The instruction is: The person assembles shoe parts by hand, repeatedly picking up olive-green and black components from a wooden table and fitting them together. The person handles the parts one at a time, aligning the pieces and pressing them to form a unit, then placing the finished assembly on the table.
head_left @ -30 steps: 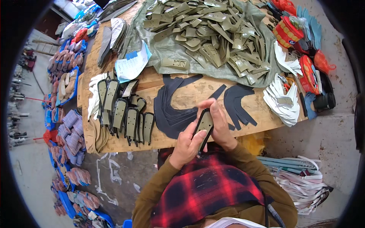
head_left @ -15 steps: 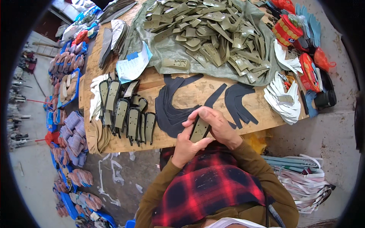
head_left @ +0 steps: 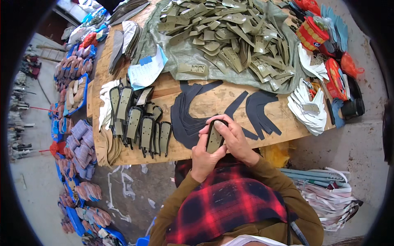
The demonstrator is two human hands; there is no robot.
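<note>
Between my two hands, just off the table's near edge, is an olive shoe shank board (head_left: 214, 141) with small holes and a black wrap folded round its rim. My left hand (head_left: 204, 159) is closed on its lower left side. Over its upper right end my right hand (head_left: 232, 140) is closed, thumb on its face. Beyond my hands lie fanned black curved fabric pieces (head_left: 186, 110), with another black stack (head_left: 260, 112) to the right. Similar black-edged olive boards (head_left: 133, 123) stand grouped at the left. A large heap of bare olive boards (head_left: 230, 37) covers the far side.
The heap rests on a green plastic sheet (head_left: 164, 51). A written paper sheet (head_left: 146, 71) lies by the black-edged boards. White cut pieces (head_left: 308, 108) and a red tin (head_left: 312, 35) stand right on the wooden table (head_left: 217, 98). Blue trays (head_left: 84, 100) line the left floor; white straps (head_left: 328, 201) hang lower right.
My right hand has shifted, its thumb now on the board's upper face. More of the board and its black rim shows. The view has moved slightly.
</note>
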